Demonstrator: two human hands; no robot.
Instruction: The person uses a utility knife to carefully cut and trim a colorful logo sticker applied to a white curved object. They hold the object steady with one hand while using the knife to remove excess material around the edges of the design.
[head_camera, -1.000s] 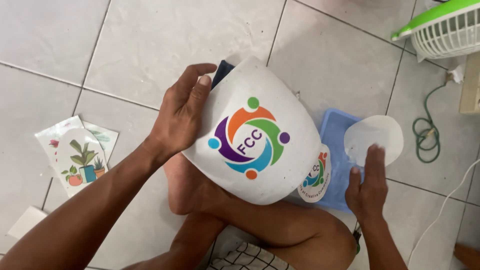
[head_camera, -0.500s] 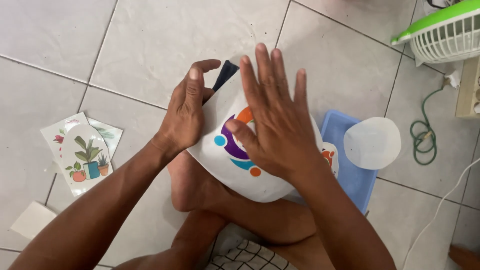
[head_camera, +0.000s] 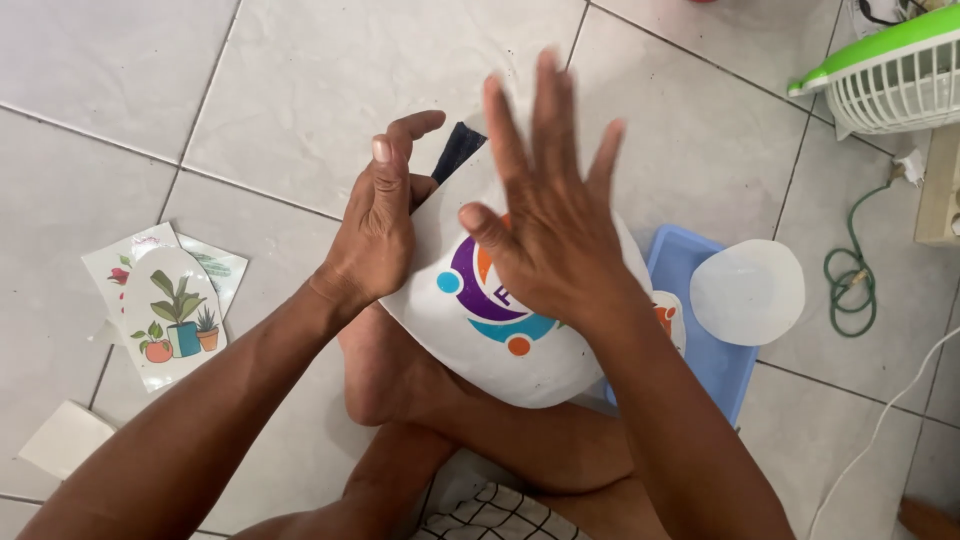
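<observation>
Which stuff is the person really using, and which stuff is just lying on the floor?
In use:
- white oval sheet with a colourful round print, steadied by the left hand
- right hand, flat and spread over the print

Lying about:
- plant pictures
- blue tray
- plain white oval
- green cord
- fan

A round emblem in purple, orange, teal and blue sat on the white domed piece, half hidden under a spread hand. A second small round sticker with orange showed at that piece's right edge. On the floor to the left lay printed sheets, one an oval cutout with potted plants in green, blue and orange.
</observation>
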